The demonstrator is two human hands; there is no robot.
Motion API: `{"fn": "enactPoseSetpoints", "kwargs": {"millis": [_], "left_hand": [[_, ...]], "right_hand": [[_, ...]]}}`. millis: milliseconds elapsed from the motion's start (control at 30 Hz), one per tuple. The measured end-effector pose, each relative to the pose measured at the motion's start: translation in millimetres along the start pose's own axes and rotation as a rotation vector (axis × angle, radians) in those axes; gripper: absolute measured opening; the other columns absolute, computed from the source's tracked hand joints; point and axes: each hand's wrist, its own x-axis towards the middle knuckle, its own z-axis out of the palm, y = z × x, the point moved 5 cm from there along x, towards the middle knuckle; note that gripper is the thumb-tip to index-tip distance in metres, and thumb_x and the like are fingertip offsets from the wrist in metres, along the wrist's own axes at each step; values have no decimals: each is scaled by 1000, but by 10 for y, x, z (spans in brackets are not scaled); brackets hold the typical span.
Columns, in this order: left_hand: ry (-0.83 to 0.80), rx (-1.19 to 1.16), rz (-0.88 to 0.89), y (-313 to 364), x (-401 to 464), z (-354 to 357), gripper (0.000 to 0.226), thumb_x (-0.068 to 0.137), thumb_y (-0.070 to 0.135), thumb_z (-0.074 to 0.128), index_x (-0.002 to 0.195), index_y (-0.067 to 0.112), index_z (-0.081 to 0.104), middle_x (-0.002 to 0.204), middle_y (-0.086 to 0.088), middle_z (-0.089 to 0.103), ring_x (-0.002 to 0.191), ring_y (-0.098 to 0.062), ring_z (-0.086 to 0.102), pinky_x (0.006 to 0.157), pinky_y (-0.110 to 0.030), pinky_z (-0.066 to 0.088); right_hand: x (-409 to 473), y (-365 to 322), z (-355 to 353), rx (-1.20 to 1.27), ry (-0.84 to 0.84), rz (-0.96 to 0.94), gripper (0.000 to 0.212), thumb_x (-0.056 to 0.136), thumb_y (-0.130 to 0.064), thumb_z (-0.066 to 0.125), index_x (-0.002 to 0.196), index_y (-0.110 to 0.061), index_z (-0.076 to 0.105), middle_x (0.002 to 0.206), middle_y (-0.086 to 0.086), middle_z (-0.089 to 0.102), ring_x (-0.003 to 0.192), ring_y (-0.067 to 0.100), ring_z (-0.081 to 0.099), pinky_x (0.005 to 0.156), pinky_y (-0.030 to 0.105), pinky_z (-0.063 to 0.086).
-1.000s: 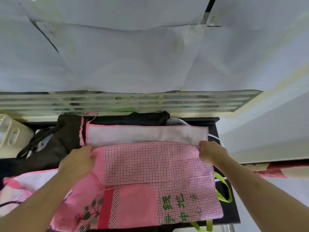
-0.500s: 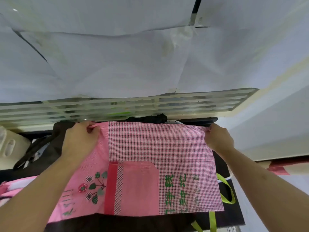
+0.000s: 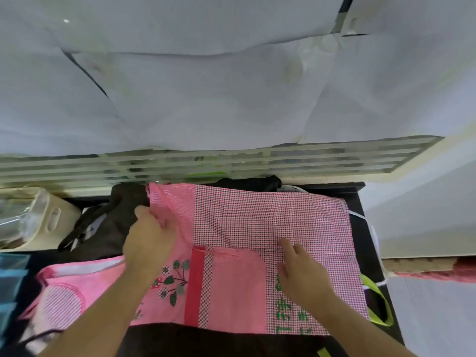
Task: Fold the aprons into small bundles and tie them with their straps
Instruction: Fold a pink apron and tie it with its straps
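A pink checked apron [image 3: 270, 222] with a plain pink pocket, a flower print and green lettering lies folded flat on the dark table [image 3: 358, 199]. My left hand [image 3: 149, 240] rests on the apron's pink left part, thumb at its left edge. My right hand [image 3: 298, 271] lies flat on the checked cloth beside the pocket, fingers straight. A white strap [image 3: 373, 233] trails off the apron's right edge.
A black apron [image 3: 103, 228] lies bunched behind the left hand. Another pink apron [image 3: 64, 297] sits at the lower left. A cream plastic container [image 3: 38, 222] stands at far left. Lime-green straps [image 3: 378, 302] hang at the table's right edge. A slatted window grille runs behind.
Both hands carried the apron's near edge up to the far edge, folding it in half. They then let go and moved back toward me onto the cloth, the right hand toward the middle.
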Motion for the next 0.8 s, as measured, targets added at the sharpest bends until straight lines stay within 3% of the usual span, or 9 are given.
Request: {"fn": "enactPoseSetpoints", "kwargs": {"millis": [167,233,333,433,567,667,733,800], "left_hand": [[-92,13,-96,-23,190,-35,53,91,60,65,114,13,58,98,-4,67,84,-27,63,72,-37,49],[-112,2,-65,28,274,-22,50,89,66,64,99,17,69,91,0,71,80,-24,65,69,-34,49],[-130,-63,-69,129,348,-23,41,93,49,66,77,13,76,71,-8,72,66,-25,67,61,-34,51],[-134,-135,-102,120,436,-45,28,92,37,65,76,17,77,69,-4,71,68,-27,68,67,-36,54],[-255,-668,-239,81,486,-180,23,92,30,72,73,17,76,72,-3,69,75,-25,64,84,-42,53],[-406,-1091,-256,159,514,-442,36,98,19,58,64,19,70,85,-4,73,88,-23,70,99,-41,52],[-464,-1391,-245,194,569,-656,22,91,20,57,73,17,69,83,-1,70,79,-19,66,92,-37,52],[-416,-1683,-225,174,624,-875,15,89,23,59,91,13,70,89,0,68,72,-16,60,77,-30,49]], "right_hand": [[-100,-256,27,127,19,30,30,102,-32,49,130,-28,38,80,-12,58,57,4,59,45,23,46],[-148,-409,58,166,-12,2,27,102,-30,49,127,-29,40,75,-11,60,57,4,60,46,20,44],[-233,-584,198,183,-89,-29,24,101,-27,47,124,-30,43,75,-8,62,60,4,62,53,23,54],[-348,-629,358,208,-143,-28,24,100,-25,45,123,-30,44,75,-7,60,62,4,59,51,21,47],[-499,-588,475,269,-185,11,22,96,-21,48,115,-34,46,75,-4,64,65,8,63,61,30,57],[-589,-529,503,289,-206,50,22,97,-19,52,110,-35,47,77,-4,66,70,8,65,67,26,56],[-626,-498,507,292,-211,64,21,96,-19,53,108,-35,48,78,-5,66,73,8,65,70,25,56],[-646,-464,497,294,-214,85,21,96,-18,54,106,-35,48,76,-4,67,72,9,66,69,26,56]]}}
